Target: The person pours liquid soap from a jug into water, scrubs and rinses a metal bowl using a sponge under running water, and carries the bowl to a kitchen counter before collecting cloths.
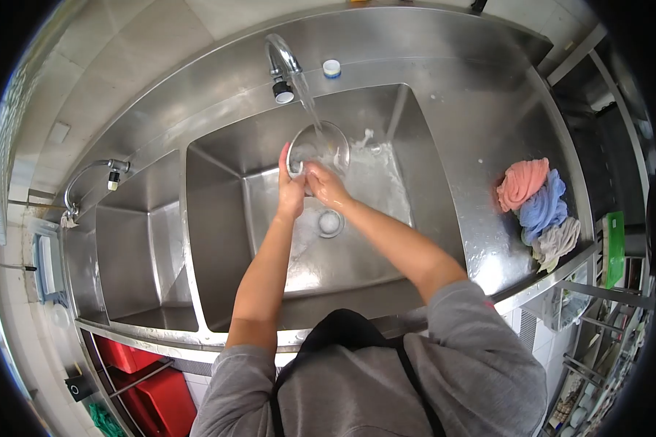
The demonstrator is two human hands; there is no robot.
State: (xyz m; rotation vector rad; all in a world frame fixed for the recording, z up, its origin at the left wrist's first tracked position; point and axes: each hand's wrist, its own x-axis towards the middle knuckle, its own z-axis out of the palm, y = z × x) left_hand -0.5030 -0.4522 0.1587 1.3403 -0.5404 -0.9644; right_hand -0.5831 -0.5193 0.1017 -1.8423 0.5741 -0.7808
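Note:
A round, shiny bowl (336, 134) is tilted under the running water, above the large sink basin (222, 218). My left hand (290, 188) grips its left edge, with the fingers reaching up along the rim. At the bowl's lower edge, my right hand (326, 185) is closed against it, its fingertips curled inward and partly hidden. Water pours from the curved faucet (281, 54) into the bowl. White suds lie on the basin floor, and the drain (330, 223) shows below my hands.
A smaller basin (146, 247) with its own faucet (87, 175) is on the left. Pink (523, 184), blue (544, 207) and greyish cloths (558, 242) lie bunched on the right counter. A small round white-and-blue container (332, 68) stands behind the basin. Red bins (160, 400) sit below left.

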